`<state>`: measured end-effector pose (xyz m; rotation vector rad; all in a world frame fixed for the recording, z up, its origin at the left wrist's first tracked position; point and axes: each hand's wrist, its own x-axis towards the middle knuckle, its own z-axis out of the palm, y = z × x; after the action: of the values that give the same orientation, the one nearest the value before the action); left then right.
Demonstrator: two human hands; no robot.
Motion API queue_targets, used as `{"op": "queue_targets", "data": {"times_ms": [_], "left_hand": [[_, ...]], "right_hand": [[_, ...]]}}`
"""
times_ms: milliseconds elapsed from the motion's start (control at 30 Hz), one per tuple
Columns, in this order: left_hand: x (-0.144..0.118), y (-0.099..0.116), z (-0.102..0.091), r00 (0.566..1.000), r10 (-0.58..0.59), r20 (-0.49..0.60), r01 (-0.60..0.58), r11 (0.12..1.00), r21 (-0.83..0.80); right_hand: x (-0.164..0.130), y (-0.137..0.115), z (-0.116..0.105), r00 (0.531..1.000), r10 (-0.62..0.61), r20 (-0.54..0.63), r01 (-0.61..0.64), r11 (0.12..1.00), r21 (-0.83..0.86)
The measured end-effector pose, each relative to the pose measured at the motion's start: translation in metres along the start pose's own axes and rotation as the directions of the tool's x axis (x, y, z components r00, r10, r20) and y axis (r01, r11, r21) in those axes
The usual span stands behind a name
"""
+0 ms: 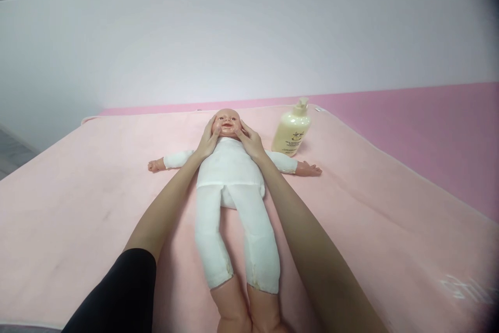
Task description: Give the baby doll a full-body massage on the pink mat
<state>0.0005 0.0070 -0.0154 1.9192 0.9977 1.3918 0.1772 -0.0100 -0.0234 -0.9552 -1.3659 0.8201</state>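
A baby doll [230,167] with a white cloth body lies on its back, its head away from me and its feet near the bottom edge of the view. Both of its arms stretch out sideways. My left hand [209,140] cups one side of the doll's head [227,121], thumb on the cheek by the mouth. On the opposite side, my right hand [251,142] holds the other cheek in the same way, its fingers curved around the head. The fingertips of both hands are partly hidden behind the head.
A pale yellow pump bottle [291,130] stands just beyond the doll's arm on the right. Under everything spreads a light pink towel [97,208], over a darker pink surface [429,130] that shows at right. A white wall [249,31] rises behind.
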Motion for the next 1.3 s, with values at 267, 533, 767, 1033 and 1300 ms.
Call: {"op": "queue_targets", "data": {"times_ms": [267, 533, 767, 1033, 1300], "left_hand": [[0.001, -0.003, 0.000, 1.000, -0.005, -0.010, 0.005, 1.000, 0.005], [0.002, -0.009, 0.000, 1.000, -0.025, -0.017, 0.024, 0.998, -0.059], [0.002, -0.005, 0.001, 0.998, -0.046, -0.051, 0.039, 0.990, -0.137], [-0.021, 0.002, -0.007, 0.948, -0.122, -0.293, 0.127, 0.992, -0.001], [-0.075, 0.041, -0.019, 0.914, -0.067, -0.400, 0.114, 0.989, 0.096]], "right_hand": [[0.000, 0.000, -0.002, 1.000, 0.022, 0.002, -0.022, 1.000, -0.017], [-0.001, -0.004, -0.001, 1.000, 0.021, -0.003, -0.021, 1.000, 0.003], [0.002, 0.008, -0.003, 0.996, 0.022, -0.090, -0.018, 0.999, 0.042], [-0.027, -0.003, -0.006, 0.987, 0.012, -0.159, -0.013, 1.000, -0.007], [-0.078, -0.020, -0.013, 0.957, 0.033, -0.288, -0.044, 0.998, -0.034]]}}
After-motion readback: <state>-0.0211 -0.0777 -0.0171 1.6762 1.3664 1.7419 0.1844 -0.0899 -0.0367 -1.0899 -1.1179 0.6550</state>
